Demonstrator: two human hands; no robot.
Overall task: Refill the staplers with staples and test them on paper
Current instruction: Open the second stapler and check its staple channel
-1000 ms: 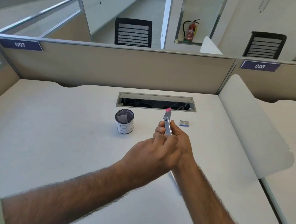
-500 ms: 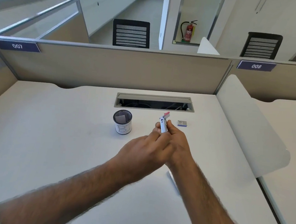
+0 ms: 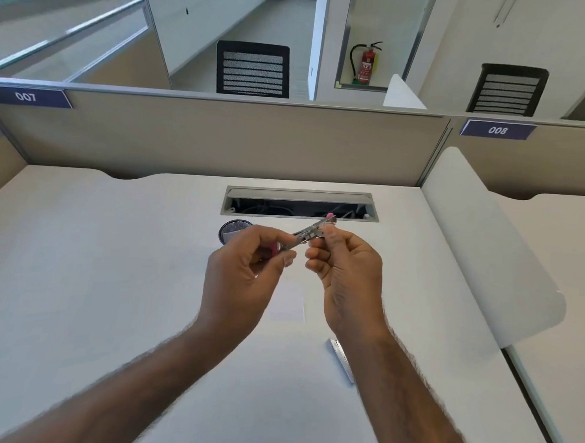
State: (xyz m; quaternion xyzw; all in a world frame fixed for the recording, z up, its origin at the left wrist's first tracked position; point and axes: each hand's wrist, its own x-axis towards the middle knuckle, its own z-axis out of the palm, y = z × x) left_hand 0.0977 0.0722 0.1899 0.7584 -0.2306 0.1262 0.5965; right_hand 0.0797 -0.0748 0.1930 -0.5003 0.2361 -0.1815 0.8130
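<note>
While the left hand (image 3: 243, 275) curled its fingers round the pink end of the small stapler (image 3: 308, 235), the right hand (image 3: 346, 277) pinched the far metal end between thumb and fingertips, so both hands held the one thing. It hung in the air just in front of the cable hatch (image 3: 299, 205), tilted, with its far tip over the hatch's near edge. By its size it was probably light and stiff. Its bare metal looked slick, and a sprung part might snap shut, so the pink plastic end and the flat sides seemed the safest holds. A sheet of paper (image 3: 287, 308) lay on the bench (image 3: 92, 277) well nearer the person than the hatch. What looked like a second stapler (image 3: 341, 359) lay nearer still. A mesh cup (image 3: 234, 227) stood just before the hatch's left end.
</note>
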